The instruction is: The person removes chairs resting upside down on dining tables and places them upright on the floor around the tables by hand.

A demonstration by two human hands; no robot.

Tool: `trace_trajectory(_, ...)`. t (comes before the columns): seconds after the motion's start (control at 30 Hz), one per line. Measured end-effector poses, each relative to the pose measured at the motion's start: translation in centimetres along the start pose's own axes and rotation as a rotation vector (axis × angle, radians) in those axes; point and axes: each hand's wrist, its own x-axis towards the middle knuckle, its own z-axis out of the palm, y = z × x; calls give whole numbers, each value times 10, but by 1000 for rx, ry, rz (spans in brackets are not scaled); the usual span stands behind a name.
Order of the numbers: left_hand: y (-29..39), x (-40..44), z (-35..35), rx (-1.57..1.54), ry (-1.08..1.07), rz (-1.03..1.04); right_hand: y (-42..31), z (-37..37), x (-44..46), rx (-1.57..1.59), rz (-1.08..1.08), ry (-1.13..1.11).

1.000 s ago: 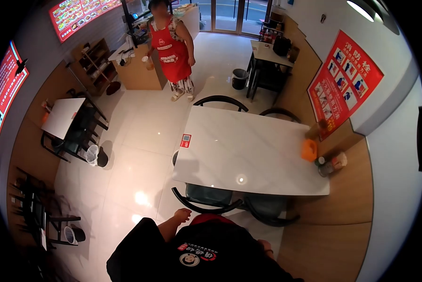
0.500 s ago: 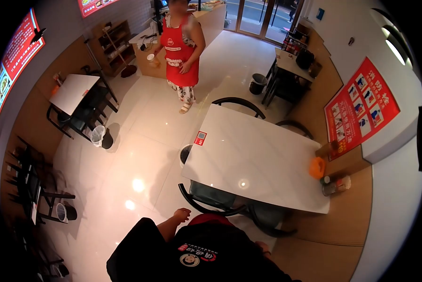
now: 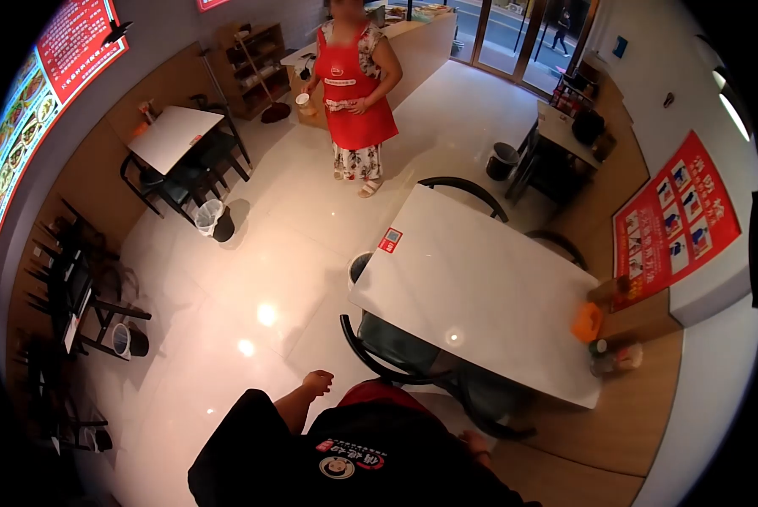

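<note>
My left hand (image 3: 317, 383) hangs over the floor by the near side of the white table (image 3: 472, 279). Its fingers are loosely bent and a little apart, with nothing seen in them. The curved back of a black chair (image 3: 379, 359) is nearest to it. My right hand (image 3: 476, 443) is low beside my black shirt (image 3: 396, 448), close to a second chair back (image 3: 489, 418). Its fingers are mostly hidden, so their state is unclear. A red and white code card (image 3: 390, 240) lies at the table's left corner; an orange holder (image 3: 588, 322) and jars (image 3: 603, 359) stand by the wall.
A person in a red apron (image 3: 354, 101) stands ahead, holding a clear container (image 3: 305, 105). Lined bins (image 3: 216, 220) stand beside tables, one (image 3: 501, 160) farther off to the right. A smaller table (image 3: 176, 139) is at left, a counter (image 3: 413, 42) behind, glass doors (image 3: 514, 38) at the back.
The view has shifted, so the room sits farther right and the far part slightly higher. The person in the apron has turned more toward me. My hands stay low at my sides.
</note>
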Motion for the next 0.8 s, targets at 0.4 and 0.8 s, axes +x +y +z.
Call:
trace_trajectory(0.4, -72, -85, 74, 142, -1, 112, 108, -119, 134, -1194, -535, -169)
trace_trajectory(0.8, -127, -74, 63, 340, -105, 192, 42, -99, 66, -1383, -566, -208)
